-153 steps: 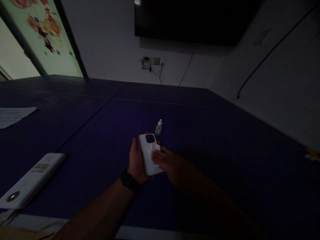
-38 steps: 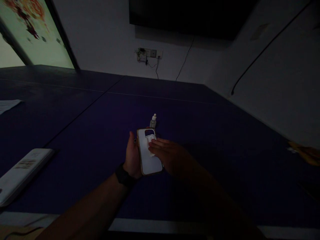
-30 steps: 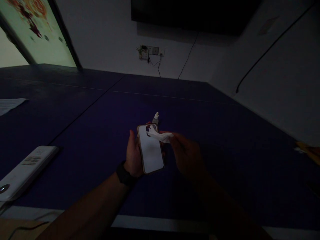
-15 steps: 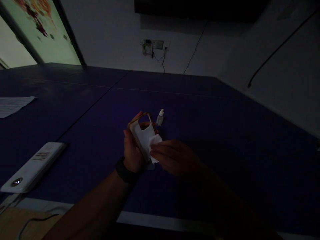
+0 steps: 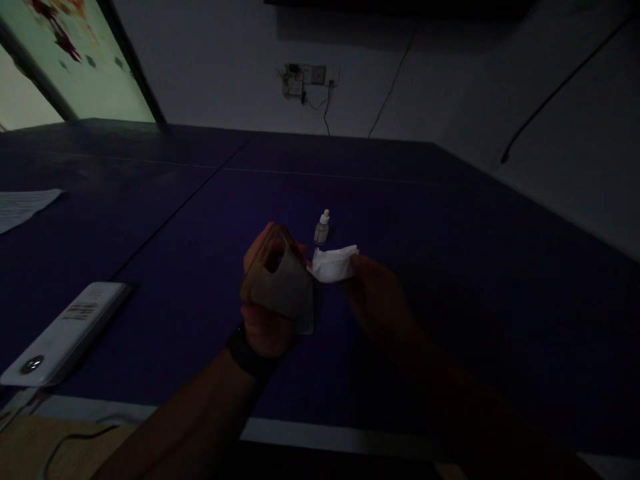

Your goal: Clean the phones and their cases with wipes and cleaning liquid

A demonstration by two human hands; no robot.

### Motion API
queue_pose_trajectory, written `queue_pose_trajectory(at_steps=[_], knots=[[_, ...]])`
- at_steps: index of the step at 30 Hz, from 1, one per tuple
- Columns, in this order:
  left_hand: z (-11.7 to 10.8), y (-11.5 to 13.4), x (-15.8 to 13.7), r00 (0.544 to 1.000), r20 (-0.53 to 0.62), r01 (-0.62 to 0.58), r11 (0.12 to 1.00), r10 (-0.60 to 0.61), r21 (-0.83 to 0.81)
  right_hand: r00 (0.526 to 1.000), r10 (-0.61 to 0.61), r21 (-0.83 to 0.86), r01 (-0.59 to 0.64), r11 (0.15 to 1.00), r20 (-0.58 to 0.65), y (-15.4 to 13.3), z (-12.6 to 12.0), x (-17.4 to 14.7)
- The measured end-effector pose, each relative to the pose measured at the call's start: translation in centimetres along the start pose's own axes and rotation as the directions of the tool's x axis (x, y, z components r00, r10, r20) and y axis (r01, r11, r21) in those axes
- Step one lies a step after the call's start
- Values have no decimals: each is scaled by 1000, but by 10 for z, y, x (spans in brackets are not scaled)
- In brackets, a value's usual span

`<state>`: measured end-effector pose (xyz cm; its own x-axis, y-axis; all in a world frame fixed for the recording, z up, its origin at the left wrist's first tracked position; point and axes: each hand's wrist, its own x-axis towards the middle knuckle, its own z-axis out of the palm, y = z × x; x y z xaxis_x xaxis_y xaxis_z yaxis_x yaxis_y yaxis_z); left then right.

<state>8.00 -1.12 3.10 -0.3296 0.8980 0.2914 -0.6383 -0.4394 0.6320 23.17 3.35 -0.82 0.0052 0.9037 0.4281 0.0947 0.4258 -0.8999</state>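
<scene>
A phone case (image 5: 283, 287) with a brownish rim and a camera cutout is held tilted in my left hand (image 5: 267, 330), fingers wrapped round its edges. To its right, my right hand (image 5: 375, 290) pinches a folded white tissue (image 5: 334, 265), whose left end is close to the case; whether they touch I cannot tell. Just beyond the tissue stands a small dropper bottle (image 5: 322, 228) with a white top, upright on the blue-purple table (image 5: 450, 267). Partly hidden under the case, a pale flat piece (image 5: 304, 320) shows on the table.
A white power bank (image 5: 67, 330) with a lit display lies at the left, a cable (image 5: 75, 437) near the front edge below it. Printed paper (image 5: 25, 207) rests farther back. Wall sockets (image 5: 313, 75) with cords are behind the table.
The tissue has come off the inside of the phone case and moved up and right with my right hand. My left hand has tilted the case over. The bottle stays in place.
</scene>
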Motion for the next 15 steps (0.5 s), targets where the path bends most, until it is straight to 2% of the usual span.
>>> queue_pose_trajectory(at_steps=[3,5,6,7,8,10,11,12,13,15], knots=[[0,-1,0,1000,4,-22,1000,22,4,989,-8,-8,7,1000,-147,5,0,0],[-1,-2,1,1000,10,-15,1000,15,4,973,-78,-104,56,993,-218,0,-4,-4],[-2,-2,1,1000,8,-7,1000,7,4,971,-160,-192,126,973,-176,-4,-5,-6],[-3,-3,1,1000,6,8,1000,-8,1,963,-262,-282,234,931,-65,-8,-5,-9],[-4,-4,0,1000,5,26,1000,-26,-5,926,-364,-349,375,859,98,-12,-4,-12],[-6,-7,-1,998,5,61,998,-61,-14,770,-487,-395,633,666,413,-17,1,-15],[-7,-8,-1,998,2,68,998,-68,-13,703,-504,-389,703,595,501,-18,4,-16],[-8,-9,-1,998,-3,67,998,-67,-7,667,-508,-393,739,548,545,-18,6,-15],[-9,-9,-1,998,-12,59,998,-59,2,653,-507,-407,753,518,562,-17,8,-14],[-9,-9,0,999,-25,46,999,-45,16,649,-491,-435,758,486,582,-16,9,-11]])
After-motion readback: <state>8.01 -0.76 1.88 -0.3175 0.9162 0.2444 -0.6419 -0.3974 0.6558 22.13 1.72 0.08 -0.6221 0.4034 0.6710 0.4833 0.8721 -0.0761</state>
